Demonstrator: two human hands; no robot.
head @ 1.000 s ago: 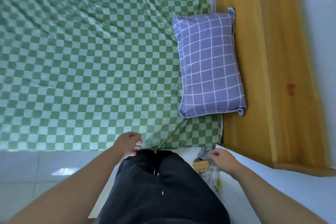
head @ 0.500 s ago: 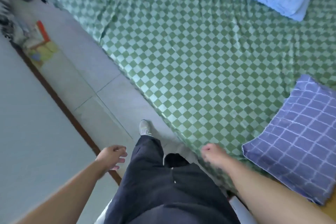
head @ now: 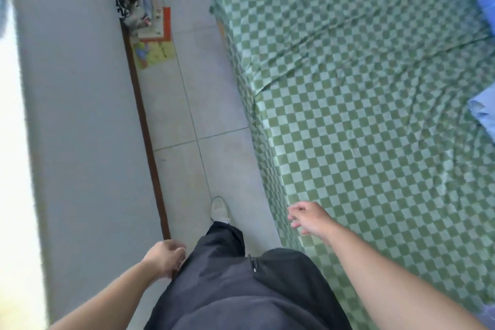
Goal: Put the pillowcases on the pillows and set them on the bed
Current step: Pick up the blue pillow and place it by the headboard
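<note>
Hands (head: 166, 256) (head: 310, 218) empty beside green-checked bed (head: 375, 115)

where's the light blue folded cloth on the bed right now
In the head view the light blue cloth lies at the right edge, on the green checked bed.

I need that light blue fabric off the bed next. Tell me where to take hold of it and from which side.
Take the light blue fabric by its near edge, the wrinkled corner that points out onto the checkered sheet. Come from the aisle side with the right hand, which is empty and nearest. The rest of the fabric runs out of view, so its shape cannot be told.
</note>
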